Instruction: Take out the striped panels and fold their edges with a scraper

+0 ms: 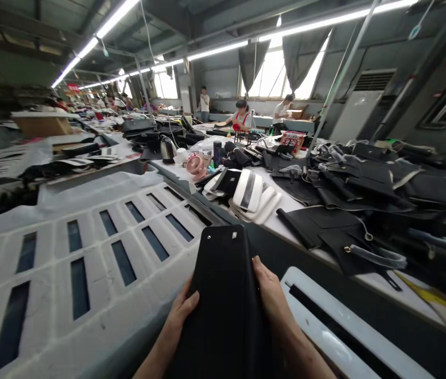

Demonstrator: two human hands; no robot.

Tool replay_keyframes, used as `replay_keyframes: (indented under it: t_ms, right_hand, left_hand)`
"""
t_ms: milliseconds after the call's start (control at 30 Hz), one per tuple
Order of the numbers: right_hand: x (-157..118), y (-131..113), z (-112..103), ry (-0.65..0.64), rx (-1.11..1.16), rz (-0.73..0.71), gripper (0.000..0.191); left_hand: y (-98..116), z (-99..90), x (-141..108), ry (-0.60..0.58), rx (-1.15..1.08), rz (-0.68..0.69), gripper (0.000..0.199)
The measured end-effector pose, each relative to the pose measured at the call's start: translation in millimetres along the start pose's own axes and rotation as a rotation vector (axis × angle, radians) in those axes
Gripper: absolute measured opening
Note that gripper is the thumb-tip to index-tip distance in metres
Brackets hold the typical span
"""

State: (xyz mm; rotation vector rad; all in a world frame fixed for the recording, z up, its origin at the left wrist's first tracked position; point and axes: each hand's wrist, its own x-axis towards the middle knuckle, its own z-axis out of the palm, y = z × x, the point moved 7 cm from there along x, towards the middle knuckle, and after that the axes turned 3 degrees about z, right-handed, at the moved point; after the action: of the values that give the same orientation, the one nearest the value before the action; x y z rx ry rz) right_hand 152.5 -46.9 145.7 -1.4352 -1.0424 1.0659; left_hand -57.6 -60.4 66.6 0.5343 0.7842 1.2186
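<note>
A long black leather-like bag piece with rounded corners fills the bottom middle. Near its far end sit a round metal stud and a small shiny fitting. My left hand grips its left edge, thumb laid on the top face. Along the right side, my right hand is closed on the thick edge, with part of its fingers hidden behind the piece. The near end of the piece runs out of view. To the right of my right hand lies a pale plastic stool or bench with a dark slot along it.
On my left stands a pale slotted crate-like surface partly covered by a sheet. Black bag parts pile up on the right table. White pads, a pink fan and a kettle stand ahead. Several people work farther back.
</note>
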Motion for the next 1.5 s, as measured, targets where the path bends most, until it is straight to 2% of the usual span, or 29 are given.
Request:
replay_keyframes:
  t_ms: [67, 200, 267, 367, 433, 533, 667, 900, 1200, 1400, 1500]
  right_hand:
    - [-12, -11, 1, -0.008, -0.042, 0.008, 0.063]
    - [-20, -26, -11, 0.15, -0.146, -0.086, 0.06]
    - [-17, -28, -18, 0.209, -0.159, -0.135, 0.053]
    - [-10, -20, -27, 0.239, -0.136, -0.151, 0.044]
    - [-7, -9, -30, 0.225, -0.057, -0.119, 0.041]
    - [-10, 6, -33, 0.202, 0.066, -0.071, 0.038]
    - [-20, 15, -43, 0.242, 0.081, -0.045, 0.04]
    - [-32, 30, -65, 0.32, 0.044, 0.007, 0.042]
    - [-30, 53, -79, 0.345, 0.14, 0.124, 0.047]
    - [-30, 57, -83, 0.359, 0.054, 0.119, 0.051]
    - [-28, 57, -86, 0.364, 0.042, 0.109, 0.058]
  left_hand:
    - [6, 6.9, 7, -0.025, 0.095, 0.052, 0.079]
    - [16, 27.9, 21, -0.1, 0.328, 0.165, 0.069]
    - [14, 39.4, 27, -0.143, 0.407, 0.198, 0.066]
    - [3, 49.0, 38, -0.161, 0.484, 0.225, 0.064]
    - [-4, 49.2, 44, -0.123, 0.561, 0.279, 0.061]
    - [-6, 48.4, 49, -0.054, 0.681, 0.403, 0.051]
    - [-5, 57.3, 44, -0.072, 0.77, 0.486, 0.039]
    - [-15, 71.3, 24, -0.059, 0.794, 0.506, 0.029]
    - [-19, 85.1, 16, -0.067, 0.81, 0.55, 0.022]
    - [-10, 95.3, 17, -0.089, 0.906, 0.583, 0.024]
    - [-15, 96.1, 21, -0.12, 0.893, 0.543, 0.033]
